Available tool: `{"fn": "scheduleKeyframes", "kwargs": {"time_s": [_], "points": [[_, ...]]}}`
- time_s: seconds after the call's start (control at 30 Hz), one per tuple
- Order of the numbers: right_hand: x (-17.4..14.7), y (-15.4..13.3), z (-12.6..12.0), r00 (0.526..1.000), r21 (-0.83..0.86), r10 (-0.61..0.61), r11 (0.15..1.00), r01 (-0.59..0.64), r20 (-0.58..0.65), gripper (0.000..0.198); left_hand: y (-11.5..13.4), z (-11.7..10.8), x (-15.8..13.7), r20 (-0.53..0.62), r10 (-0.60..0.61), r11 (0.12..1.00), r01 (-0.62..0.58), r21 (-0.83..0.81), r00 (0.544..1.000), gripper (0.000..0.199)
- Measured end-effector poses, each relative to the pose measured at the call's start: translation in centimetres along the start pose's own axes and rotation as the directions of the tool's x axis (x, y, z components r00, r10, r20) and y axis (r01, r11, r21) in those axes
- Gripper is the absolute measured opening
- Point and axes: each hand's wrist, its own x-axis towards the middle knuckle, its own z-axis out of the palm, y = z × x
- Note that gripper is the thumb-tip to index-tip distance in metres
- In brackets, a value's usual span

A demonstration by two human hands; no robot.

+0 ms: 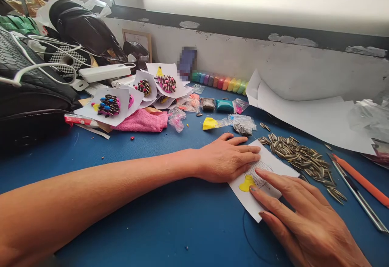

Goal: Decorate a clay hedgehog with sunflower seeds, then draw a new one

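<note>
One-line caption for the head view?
Left hand steadies a paper card while the right hand presses yellow clay beside sunflower seeds.

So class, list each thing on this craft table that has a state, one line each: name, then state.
left hand: flat, pinning the paper card
right hand: fingertip on the yellow clay
paper card: flat on the table
yellow clay: pressed onto the card
sunflower seeds: loose pile
</note>
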Motion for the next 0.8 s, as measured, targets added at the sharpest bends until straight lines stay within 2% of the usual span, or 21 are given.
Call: {"fn": "scheduleKeyframes", "kwargs": {"time_s": [0.3,0.53,0.8], "points": [[-0.74,0.06,-0.06,0.997,0.064,0.069,0.996,-0.066,-0.033,0.027,0.04,-0.05,-0.02,0.012,-0.009,1.000,0.008,0.002,1.000,0.043],[-0.35,-0.05,-0.15,0.999,0.018,0.044,0.999,-0.044,0.024,0.029,0.08,-0.04,-0.06,0.008,-0.015,1.000,0.015,-0.003,1.000,0.042],[-0.33,-0.02,0.02,0.997,0.019,0.074,0.997,-0.073,-0.032,0.025,0.13,-0.17,-0.04,0.014,-0.015,1.000,0.015,-0.011,1.000,0.043]]}}
